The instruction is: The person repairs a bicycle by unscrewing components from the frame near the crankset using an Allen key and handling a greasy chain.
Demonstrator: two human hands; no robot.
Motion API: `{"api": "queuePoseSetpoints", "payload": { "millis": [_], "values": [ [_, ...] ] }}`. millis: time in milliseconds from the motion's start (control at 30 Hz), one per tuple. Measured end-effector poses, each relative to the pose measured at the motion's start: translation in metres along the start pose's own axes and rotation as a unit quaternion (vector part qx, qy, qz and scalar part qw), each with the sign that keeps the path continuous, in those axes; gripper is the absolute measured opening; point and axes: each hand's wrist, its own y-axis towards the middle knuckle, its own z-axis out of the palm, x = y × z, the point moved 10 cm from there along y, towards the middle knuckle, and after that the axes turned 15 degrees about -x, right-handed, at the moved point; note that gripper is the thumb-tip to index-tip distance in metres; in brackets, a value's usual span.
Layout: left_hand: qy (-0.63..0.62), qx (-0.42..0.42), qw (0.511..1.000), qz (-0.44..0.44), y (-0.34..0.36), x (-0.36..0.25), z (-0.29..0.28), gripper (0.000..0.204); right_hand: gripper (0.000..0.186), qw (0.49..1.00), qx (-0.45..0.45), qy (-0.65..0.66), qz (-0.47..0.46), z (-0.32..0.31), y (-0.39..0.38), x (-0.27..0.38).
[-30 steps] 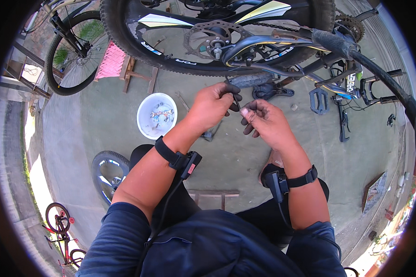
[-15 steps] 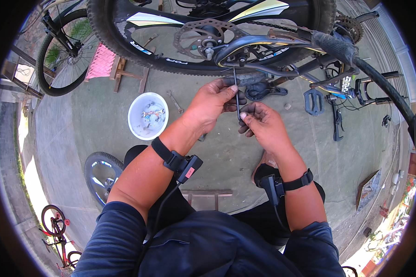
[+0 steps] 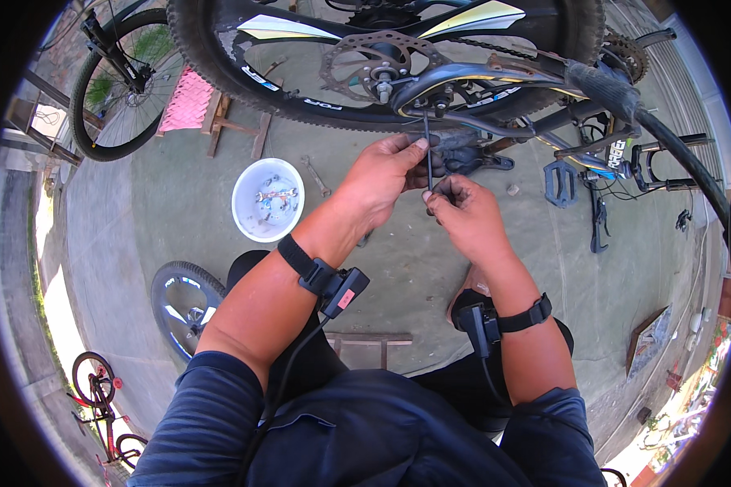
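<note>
My left hand [image 3: 402,166] grips a thin dark rod [image 3: 430,154], perhaps a long hex key, just below the bike's rear end. My right hand [image 3: 452,203] pinches the rod's lower part. The rod's upper end reaches the frame fittings [image 3: 436,104] under the brake rotor [image 3: 348,73]; whether it sits in a bolt, I cannot make out. The rear wheel's black tire [image 3: 284,111] spans the top of the view, with the frame tubes [image 3: 544,122] to its right.
A white bucket [image 3: 244,215] with wrenches stands left of my hands, a loose wrench [image 3: 317,177] beside it. A pedal [image 3: 559,183], fork [image 3: 670,166] and brake lever [image 3: 599,219] are at right. A loose wheel [image 3: 170,300], pink-woven seat [image 3: 183,101] and other bikes [image 3: 97,381] lie around me.
The rod has been turned upright and raised to the bike's frame. My left hand has shifted slightly right and up along it; my right hand's pinch stays at its lower part.
</note>
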Motion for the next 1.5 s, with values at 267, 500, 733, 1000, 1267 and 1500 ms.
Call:
{"api": "queuePoseSetpoints", "payload": {
  "millis": [267, 500, 733, 1000, 1267, 1500],
  "values": [
    [-0.008, -0.021, 1.000, 0.009, 0.005, 0.000, -0.010, 0.016, 0.020, 1.000, 0.010, -0.028, -0.007, 0.005, 0.002, 0.008],
    [-0.015, -0.021, 1.000, 0.009, 0.006, -0.002, -0.012, 0.015, 0.016, 0.999, 0.028, -0.009, 0.015, 0.013, 0.005, 0.000],
    [-0.007, -0.024, 1.000, 0.011, 0.003, -0.005, -0.011, 0.015, 0.015, 0.996, 0.050, 0.026, 0.066, 0.017, 0.002, -0.004],
    [-0.004, -0.021, 1.000, 0.014, 0.004, -0.006, -0.011, 0.016, 0.017, 0.994, 0.057, 0.030, 0.086, 0.019, 0.002, -0.005],
    [-0.013, -0.023, 1.000, 0.016, 0.004, -0.008, -0.010, 0.016, 0.017, 0.987, 0.048, 0.090, 0.124, 0.020, 0.000, -0.006],
    [0.007, 0.004, 1.000, 0.001, 0.003, -0.010, -0.009, 0.018, 0.013, 0.955, 0.061, 0.212, 0.200, 0.024, -0.005, -0.009]
  ]
}}
